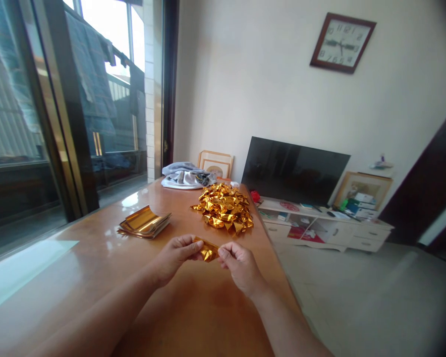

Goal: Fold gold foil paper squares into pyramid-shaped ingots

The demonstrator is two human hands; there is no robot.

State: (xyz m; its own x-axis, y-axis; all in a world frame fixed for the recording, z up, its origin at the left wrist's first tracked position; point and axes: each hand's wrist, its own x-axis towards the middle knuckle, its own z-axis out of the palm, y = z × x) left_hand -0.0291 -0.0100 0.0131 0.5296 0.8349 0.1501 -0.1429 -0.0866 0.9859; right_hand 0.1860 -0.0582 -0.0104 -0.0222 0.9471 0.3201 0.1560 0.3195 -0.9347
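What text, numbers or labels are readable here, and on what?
"11", "12", "1": top of the wall clock dial, faint; its other numerals are too blurred to read.
Boxes on the TV cabinet: print too small to read.
Folded gold foil pinched between left hand and right hand: no print shows.
Stack of gold sheets: none.

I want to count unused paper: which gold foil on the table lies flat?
The stack of gold sheets on the left; the heap and the held piece are folded.
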